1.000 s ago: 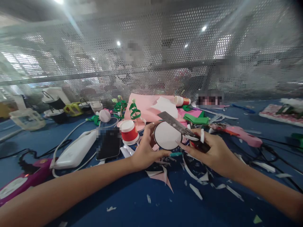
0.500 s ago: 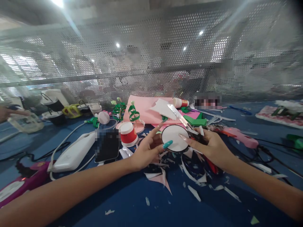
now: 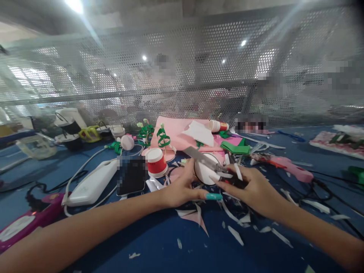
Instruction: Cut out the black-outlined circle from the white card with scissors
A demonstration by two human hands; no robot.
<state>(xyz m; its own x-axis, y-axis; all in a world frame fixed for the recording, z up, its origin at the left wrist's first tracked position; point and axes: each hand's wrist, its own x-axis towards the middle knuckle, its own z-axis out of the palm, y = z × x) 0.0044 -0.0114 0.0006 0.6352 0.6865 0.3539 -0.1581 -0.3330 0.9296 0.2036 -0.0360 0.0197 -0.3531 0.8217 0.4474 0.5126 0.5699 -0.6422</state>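
My left hand (image 3: 183, 185) holds a round white piece with a dark rim (image 3: 203, 172) at its left side, thumb stretched below it. My right hand (image 3: 246, 182) is closed on a pair of scissors (image 3: 206, 161), whose blades point left and lie across the upper part of the round piece. A white strip sticks up between the fingers of my right hand. Left of my left hand stands an upturned red and white paper cup (image 3: 157, 163). Paper scraps (image 3: 196, 220) lie beneath both hands.
A phone (image 3: 132, 176), white power bank (image 3: 93, 184) and purple power strip (image 3: 36, 220) lie left. Behind are pink paper (image 3: 170, 132), green spirals (image 3: 163, 138) and stacked cups (image 3: 218, 126). A pink glue gun (image 3: 295, 168) with cables lies right.
The scissors have swung left and down over the round piece. My left thumb has moved off its face to below it, and the piece looks tilted. The view has shifted slightly.
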